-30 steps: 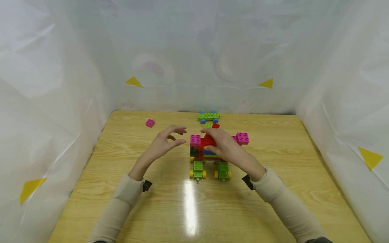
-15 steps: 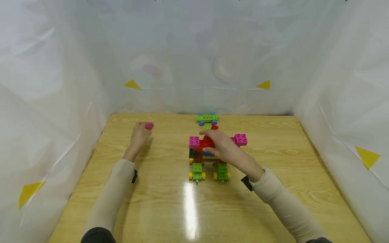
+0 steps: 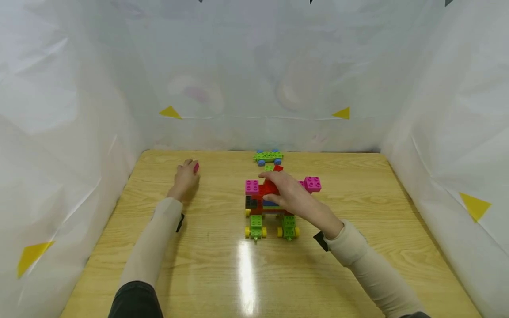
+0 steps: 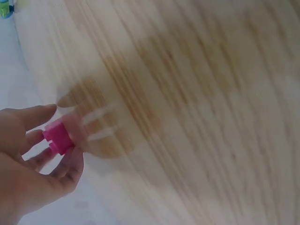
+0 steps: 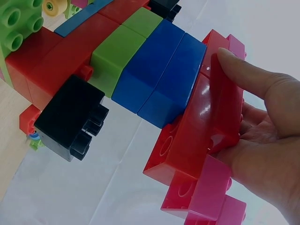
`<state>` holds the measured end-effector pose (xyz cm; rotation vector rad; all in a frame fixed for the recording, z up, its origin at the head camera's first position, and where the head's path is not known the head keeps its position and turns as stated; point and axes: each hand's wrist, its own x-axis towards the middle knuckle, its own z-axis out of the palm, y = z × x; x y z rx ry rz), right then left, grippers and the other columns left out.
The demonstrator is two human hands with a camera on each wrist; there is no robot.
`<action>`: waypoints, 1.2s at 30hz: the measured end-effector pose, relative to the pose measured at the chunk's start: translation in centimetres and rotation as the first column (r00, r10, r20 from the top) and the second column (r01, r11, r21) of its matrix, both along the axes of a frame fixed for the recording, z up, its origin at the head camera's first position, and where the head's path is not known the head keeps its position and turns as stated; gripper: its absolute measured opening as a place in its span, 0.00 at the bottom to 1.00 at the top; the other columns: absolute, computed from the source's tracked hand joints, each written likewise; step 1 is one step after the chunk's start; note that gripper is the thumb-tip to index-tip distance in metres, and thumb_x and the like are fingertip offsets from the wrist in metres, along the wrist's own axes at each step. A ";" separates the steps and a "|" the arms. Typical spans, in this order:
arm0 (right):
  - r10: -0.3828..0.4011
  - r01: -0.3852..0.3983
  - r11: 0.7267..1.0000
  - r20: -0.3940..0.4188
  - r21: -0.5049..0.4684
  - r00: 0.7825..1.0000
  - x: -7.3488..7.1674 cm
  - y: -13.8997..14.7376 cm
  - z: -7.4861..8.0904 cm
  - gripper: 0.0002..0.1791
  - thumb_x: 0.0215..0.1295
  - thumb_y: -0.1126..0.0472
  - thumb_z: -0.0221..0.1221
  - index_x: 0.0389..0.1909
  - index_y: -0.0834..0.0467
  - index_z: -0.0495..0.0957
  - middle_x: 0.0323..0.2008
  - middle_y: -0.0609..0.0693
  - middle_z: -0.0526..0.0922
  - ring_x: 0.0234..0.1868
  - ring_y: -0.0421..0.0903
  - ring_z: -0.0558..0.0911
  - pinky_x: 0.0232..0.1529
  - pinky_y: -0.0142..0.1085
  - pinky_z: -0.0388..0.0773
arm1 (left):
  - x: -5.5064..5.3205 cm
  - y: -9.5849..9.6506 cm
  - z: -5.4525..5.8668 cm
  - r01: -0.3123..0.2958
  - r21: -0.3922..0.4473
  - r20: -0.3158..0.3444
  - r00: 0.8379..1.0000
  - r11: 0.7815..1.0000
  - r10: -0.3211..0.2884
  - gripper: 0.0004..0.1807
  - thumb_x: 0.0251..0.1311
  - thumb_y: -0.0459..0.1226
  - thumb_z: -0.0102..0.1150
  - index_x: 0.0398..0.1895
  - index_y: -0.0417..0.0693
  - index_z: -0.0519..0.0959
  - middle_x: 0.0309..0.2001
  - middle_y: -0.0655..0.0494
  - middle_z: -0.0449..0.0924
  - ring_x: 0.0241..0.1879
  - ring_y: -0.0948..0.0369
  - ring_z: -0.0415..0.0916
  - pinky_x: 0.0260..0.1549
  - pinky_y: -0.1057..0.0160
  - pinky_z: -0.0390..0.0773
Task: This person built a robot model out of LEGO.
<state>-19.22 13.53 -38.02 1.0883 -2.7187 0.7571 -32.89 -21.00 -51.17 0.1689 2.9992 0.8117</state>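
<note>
In the head view my left hand (image 3: 185, 177) is at the far left of the table, its fingers curled around a small pink building brick (image 3: 196, 168). The left wrist view shows the brick (image 4: 59, 137) low over its reflection on the tabletop, between the thumb and fingers. My right hand (image 3: 293, 194) grips the red bricks (image 5: 224, 108) on top of a model built of large toy bricks (image 3: 274, 207). This model has red, blue, black, green and pink bricks and stands on green bases (image 3: 256, 226) with yellow wheels. My palm hides part of its top.
Behind the model stands a green wheeled base (image 3: 268, 156) with blue wheels, close to the table's back edge. Pale plastic sheeting (image 3: 254, 79) with yellow triangles closes in the back and both sides of the wooden table (image 3: 210, 274).
My left hand has moved from beside the model out to the left and back, to the loose pink brick, and curled around it. The right hand has kept its place on the model.
</note>
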 end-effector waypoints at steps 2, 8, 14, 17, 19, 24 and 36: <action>-0.003 0.003 1.000 -0.003 0.001 1.000 -0.1 0.0 0.0 0.29 0.57 0.64 0.68 0.60 0.63 0.71 0.45 0.56 0.81 0.44 0.51 0.80 0.44 0.43 0.78 | 0.2 0.2 0.1 0.009 -0.003 -0.003 1.000 1.000 -0.009 0.27 0.65 0.30 0.50 0.68 0.35 0.63 0.65 0.32 0.57 0.59 0.34 0.59 0.48 0.38 0.72; 0.001 -0.002 1.000 -0.026 -0.002 1.000 -0.3 0.0 -0.1 0.30 0.56 0.64 0.69 0.60 0.63 0.71 0.44 0.55 0.81 0.44 0.50 0.79 0.45 0.43 0.78 | 0.7 0.4 0.2 0.036 0.002 -0.046 0.998 0.999 -0.036 0.23 0.65 0.28 0.52 0.63 0.32 0.68 0.56 0.32 0.64 0.52 0.38 0.66 0.45 0.43 0.75; 0.007 -0.007 1.000 -0.018 0.008 1.000 -0.6 0.0 -0.1 0.30 0.57 0.63 0.68 0.60 0.63 0.71 0.45 0.55 0.81 0.44 0.50 0.79 0.45 0.42 0.78 | 0.4 0.3 -0.3 0.054 0.004 -0.042 0.998 0.999 -0.054 0.22 0.64 0.29 0.56 0.60 0.30 0.70 0.54 0.33 0.69 0.52 0.39 0.69 0.48 0.44 0.75; 0.003 -0.003 1.000 0.016 0.019 1.000 -0.7 0.0 0.1 0.30 0.58 0.63 0.68 0.60 0.63 0.71 0.45 0.55 0.81 0.43 0.50 0.80 0.44 0.42 0.79 | 0.4 0.5 -0.2 0.058 -0.009 -0.052 0.997 0.998 -0.059 0.20 0.64 0.30 0.58 0.58 0.30 0.72 0.51 0.34 0.72 0.50 0.40 0.71 0.46 0.45 0.75; -0.016 0.015 0.999 0.033 0.040 0.999 -0.8 -0.1 0.4 0.29 0.58 0.62 0.68 0.60 0.62 0.72 0.46 0.55 0.81 0.44 0.50 0.80 0.44 0.42 0.79 | 0.4 0.5 -0.2 0.062 -0.020 -0.066 0.996 0.998 -0.064 0.20 0.63 0.30 0.58 0.56 0.29 0.73 0.49 0.33 0.73 0.48 0.40 0.71 0.45 0.45 0.75; -0.042 0.041 0.997 0.013 0.065 0.999 -0.8 -0.7 0.5 0.28 0.56 0.56 0.69 0.57 0.61 0.75 0.50 0.53 0.82 0.46 0.49 0.81 0.44 0.41 0.79 | 0.5 0.5 -0.2 0.067 -0.014 -0.073 0.995 0.998 -0.068 0.20 0.62 0.29 0.59 0.55 0.28 0.73 0.48 0.33 0.73 0.47 0.40 0.72 0.46 0.47 0.75; -0.011 -0.007 0.984 -0.096 -0.181 0.995 -1.6 -1.7 -1.2 0.19 0.57 0.57 0.68 0.49 0.58 0.80 0.46 0.50 0.83 0.45 0.47 0.82 0.44 0.38 0.80 | 0.4 0.5 -0.8 0.059 0.029 -0.095 0.994 0.998 -0.056 0.19 0.62 0.29 0.59 0.54 0.27 0.73 0.45 0.34 0.73 0.45 0.42 0.73 0.44 0.48 0.76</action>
